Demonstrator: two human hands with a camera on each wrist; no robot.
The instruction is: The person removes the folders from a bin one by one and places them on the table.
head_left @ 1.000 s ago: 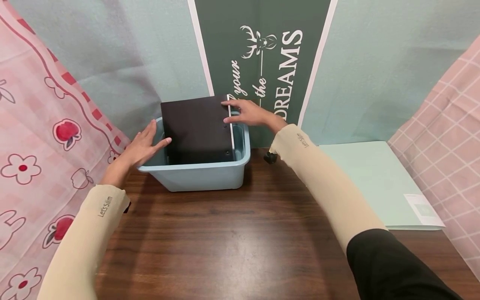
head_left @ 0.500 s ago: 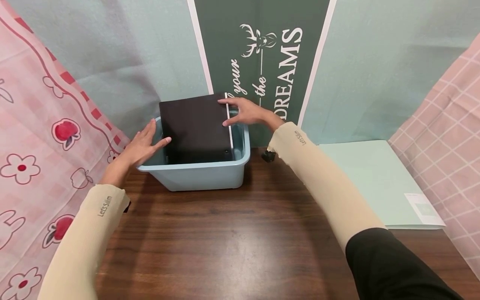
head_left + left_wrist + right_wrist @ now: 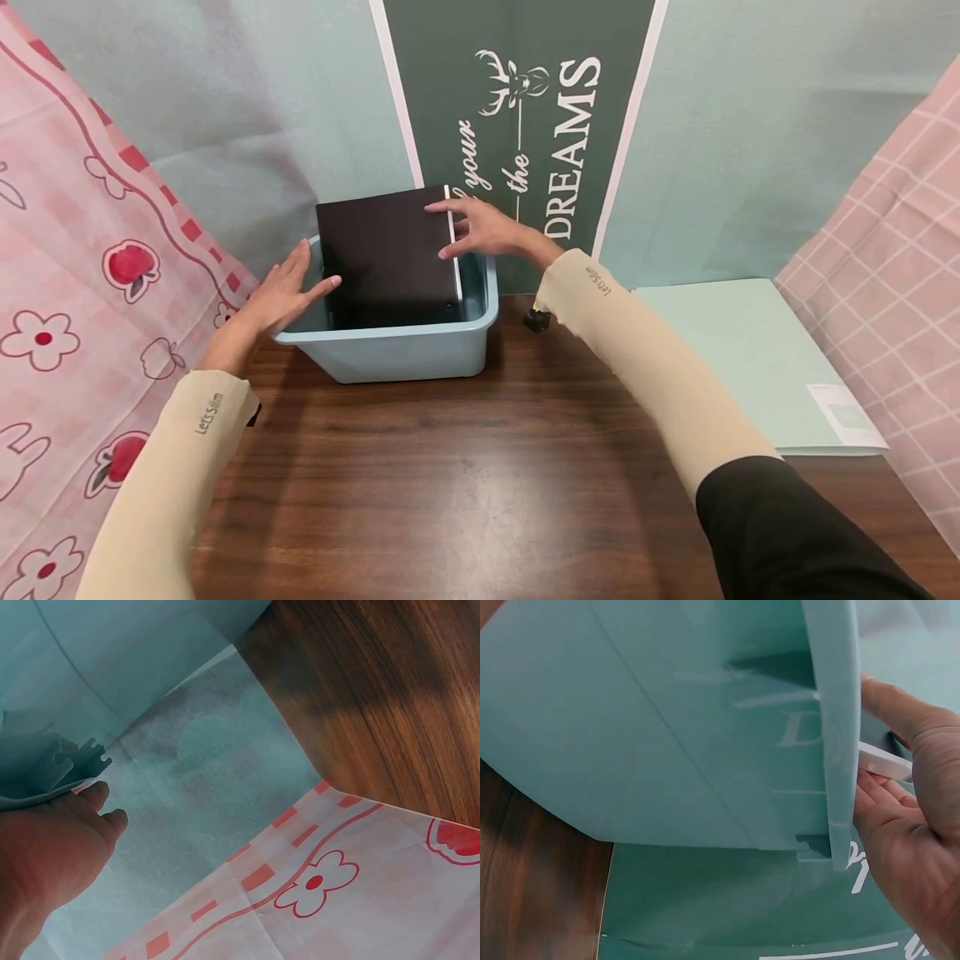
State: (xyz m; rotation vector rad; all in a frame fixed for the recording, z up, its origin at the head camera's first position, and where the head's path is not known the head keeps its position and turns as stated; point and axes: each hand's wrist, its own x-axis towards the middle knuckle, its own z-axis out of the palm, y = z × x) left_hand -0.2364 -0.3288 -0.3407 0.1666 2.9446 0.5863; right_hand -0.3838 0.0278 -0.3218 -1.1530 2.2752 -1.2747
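Note:
In the head view a black binder [image 3: 386, 254] with a white right edge and a small round stud stands tilted in a light blue plastic bin [image 3: 412, 357]. Its top sticks up above the back rim. My right hand [image 3: 483, 229] pinches that right edge; in the right wrist view a thumb and fingers of the right hand [image 3: 922, 825] lie either side of the white strip. My left hand [image 3: 281, 292] rests along the bin's left rim, its fingers straight and its thumb pointing toward the binder. The binder's lower part is hidden behind the bin's front wall.
A pale green folder-like sheet [image 3: 742, 358] with a white label lies on the right of the dark wood table [image 3: 465, 475]. Pink printed cloth [image 3: 82, 275] hangs at the left, pink checked cloth [image 3: 892, 250] at the right, and a green banner [image 3: 600, 183] stands behind the bin.
My right hand and the binder have shifted slightly to the left within the bin. The left hand and the bin stay about where they were.

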